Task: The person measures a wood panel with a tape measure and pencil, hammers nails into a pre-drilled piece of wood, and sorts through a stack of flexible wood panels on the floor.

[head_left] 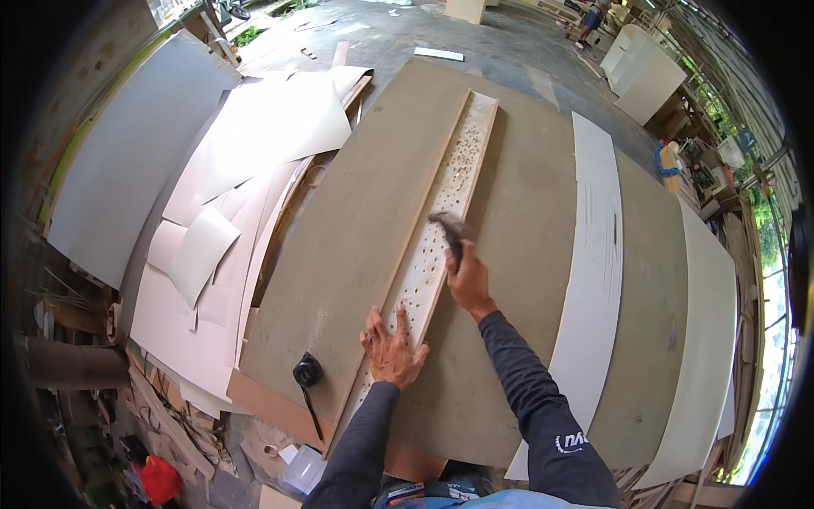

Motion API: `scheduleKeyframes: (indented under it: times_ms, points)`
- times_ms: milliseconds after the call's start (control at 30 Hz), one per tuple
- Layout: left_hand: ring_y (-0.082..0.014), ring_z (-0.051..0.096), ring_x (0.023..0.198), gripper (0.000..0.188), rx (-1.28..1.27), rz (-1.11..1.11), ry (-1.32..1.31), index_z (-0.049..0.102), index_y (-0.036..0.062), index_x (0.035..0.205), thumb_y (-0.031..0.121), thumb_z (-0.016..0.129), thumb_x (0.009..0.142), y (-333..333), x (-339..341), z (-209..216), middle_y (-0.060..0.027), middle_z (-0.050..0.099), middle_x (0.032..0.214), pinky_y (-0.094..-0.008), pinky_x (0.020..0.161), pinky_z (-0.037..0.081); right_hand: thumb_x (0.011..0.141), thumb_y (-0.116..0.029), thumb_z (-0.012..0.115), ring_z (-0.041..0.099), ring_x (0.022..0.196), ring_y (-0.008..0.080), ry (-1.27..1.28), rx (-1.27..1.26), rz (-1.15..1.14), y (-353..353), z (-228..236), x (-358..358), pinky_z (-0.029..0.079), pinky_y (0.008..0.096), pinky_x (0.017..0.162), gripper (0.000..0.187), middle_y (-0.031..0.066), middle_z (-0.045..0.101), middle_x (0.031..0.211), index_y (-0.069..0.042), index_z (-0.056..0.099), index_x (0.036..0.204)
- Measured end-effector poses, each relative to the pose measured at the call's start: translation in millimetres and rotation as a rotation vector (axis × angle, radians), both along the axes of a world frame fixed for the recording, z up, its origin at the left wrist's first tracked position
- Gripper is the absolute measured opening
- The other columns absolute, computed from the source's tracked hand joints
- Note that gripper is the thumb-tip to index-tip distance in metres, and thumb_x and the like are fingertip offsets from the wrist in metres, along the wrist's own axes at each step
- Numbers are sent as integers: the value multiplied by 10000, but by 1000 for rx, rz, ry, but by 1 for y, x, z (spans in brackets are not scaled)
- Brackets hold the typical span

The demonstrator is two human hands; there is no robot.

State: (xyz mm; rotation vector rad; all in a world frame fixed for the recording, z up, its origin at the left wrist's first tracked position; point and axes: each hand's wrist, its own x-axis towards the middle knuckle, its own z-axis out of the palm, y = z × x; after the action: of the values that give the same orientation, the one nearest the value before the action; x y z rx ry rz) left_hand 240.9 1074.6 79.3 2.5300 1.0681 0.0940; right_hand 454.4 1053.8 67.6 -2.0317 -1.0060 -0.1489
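A long narrow white board (pixel 409 284) with raised wooden edges lies lengthwise on a large grey-brown sheet (pixel 331 220). Dark holes or spots are scattered along its face, densest toward the far end. My right hand (pixel 471 282) is closed round the dark handle of a hammer (pixel 452 226), whose head is smeared by motion over the board's middle. Whether the head touches the board I cannot tell. Nearer to me, my left hand (pixel 393 352) rests across the board with fingers spread, its thumb by the right edge.
A black tape measure (pixel 307 370) sits on the sheet's near left, its strap hanging toward me. White panels (pixel 593 254) lie along the right, with loose white sheets (pixel 271 127) piled at the left. Far off at upper right stand a person (pixel 591 21) and a white cabinet-like piece (pixel 642 72).
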Motion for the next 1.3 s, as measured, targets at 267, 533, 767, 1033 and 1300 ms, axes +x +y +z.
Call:
scheduleKeyframes:
  times_ms: [267,533,767,1033,1300]
  points:
    - [-402,153,1309,916,-21,-9,27,283,120,1428,420,712,677,3,3,0,-281,159,1387,-507,1018,161,873,-361,553,604,696,431,144,-117,-207,25,11,78,458,484,601,367,256,603,699,5,534,891]
    - [-418,149,1300,906,-33,-11,17,298,106,1419,405,708,669,7,3,-2,-292,160,1376,-524,1007,166,929,-329,476,606,682,421,-65,325,-373,69,18,139,455,498,589,308,230,613,715,-22,462,946]
    - [-421,155,1298,900,-34,-28,0,312,109,1413,417,700,661,8,5,-2,-294,165,1375,-530,1004,163,925,-397,443,613,714,431,-181,-396,-343,92,-15,213,466,518,650,379,235,633,759,-29,440,1014]
    - [-415,154,1299,911,-31,-24,9,288,124,1423,430,695,668,6,5,-6,-294,166,1372,-518,1001,169,910,-410,469,619,719,423,-108,-221,-370,94,-7,188,466,530,650,390,242,638,789,-38,443,1022]
    - [-395,170,1300,904,-35,-5,5,308,117,1416,437,696,665,4,-1,-1,-272,172,1379,-512,1017,175,887,-379,560,599,493,244,157,133,-409,62,-16,128,453,364,436,395,135,578,615,-12,491,757]
